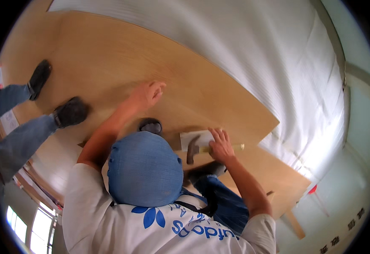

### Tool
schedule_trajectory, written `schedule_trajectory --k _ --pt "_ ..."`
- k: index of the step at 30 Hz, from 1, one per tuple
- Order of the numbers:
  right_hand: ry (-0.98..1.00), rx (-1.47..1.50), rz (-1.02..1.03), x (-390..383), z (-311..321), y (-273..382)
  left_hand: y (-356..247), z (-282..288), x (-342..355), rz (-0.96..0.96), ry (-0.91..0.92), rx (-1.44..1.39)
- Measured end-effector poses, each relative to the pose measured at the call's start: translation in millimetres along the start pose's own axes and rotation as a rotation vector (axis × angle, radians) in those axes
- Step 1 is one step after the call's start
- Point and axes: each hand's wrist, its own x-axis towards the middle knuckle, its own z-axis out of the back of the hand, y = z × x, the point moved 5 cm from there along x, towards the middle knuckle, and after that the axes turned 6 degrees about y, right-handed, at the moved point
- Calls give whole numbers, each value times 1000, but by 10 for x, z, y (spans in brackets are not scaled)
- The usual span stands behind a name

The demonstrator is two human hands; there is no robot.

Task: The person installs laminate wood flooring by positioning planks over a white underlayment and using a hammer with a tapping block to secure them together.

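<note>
My left hand is over the light wooden sheet, fingers curled together; I cannot make out anything in them. My right hand grips a hammer with a dark metal head and pale handle, its fingers also over a white rectangular piece by the sheet's lower edge. My denim-covered knee is bent up in front of my white shirt with blue print, and a dark shoe shows just beyond it.
Another person's jeans legs and dark shoes stand on the board at the left. White padded sheeting lies beyond the board's edge. A second wooden panel is at lower right, near a red object. Pale walls and windows show at the rim.
</note>
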Motion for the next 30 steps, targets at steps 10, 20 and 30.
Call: schedule_trajectory --k 10,20,30 --pt "36 -52 -80 171 -289 30 -155 -452 -5 82 137 -180" --pt "-515 -95 -217 1383 1496 372 -403 258 689 -8 -225 -625" --pt "-247 196 -431 1388 1254 162 -163 1942 1541 119 -574 -40"
